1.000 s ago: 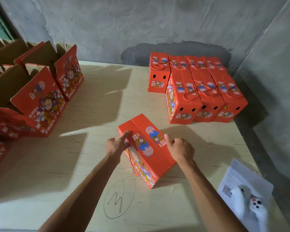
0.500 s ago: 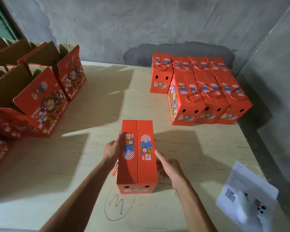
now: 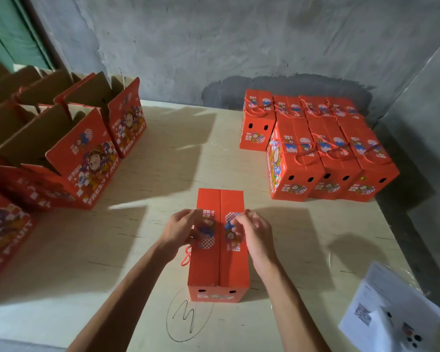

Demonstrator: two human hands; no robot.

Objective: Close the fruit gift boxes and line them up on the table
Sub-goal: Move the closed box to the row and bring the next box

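A red fruit gift box point(image 3: 220, 270) stands upright in the middle of the table point(image 3: 163, 168) with its two top flaps folded flat and meeting along the centre seam. My left hand point(image 3: 182, 229) hovers at the lid's left edge with curled fingers, and a red cord handle point(image 3: 186, 256) dangles from under it. Over the lid's right edge, my right hand point(image 3: 254, 232) has its fingers curled and blurred; what it holds is not visible. Several closed boxes point(image 3: 323, 153) stand in rows at the back right.
Several open boxes point(image 3: 69, 158) with raised flaps crowd the left side. A paper sheet with a QR code point(image 3: 381, 308) and a white controller lie at the front right. A pencilled circle with a "3" point(image 3: 186, 318) marks the table in front of the box. Concrete walls close the back and right.
The box went from lying tilted to standing upright and square to me. Both hands moved from its sides up onto the lid's edges.
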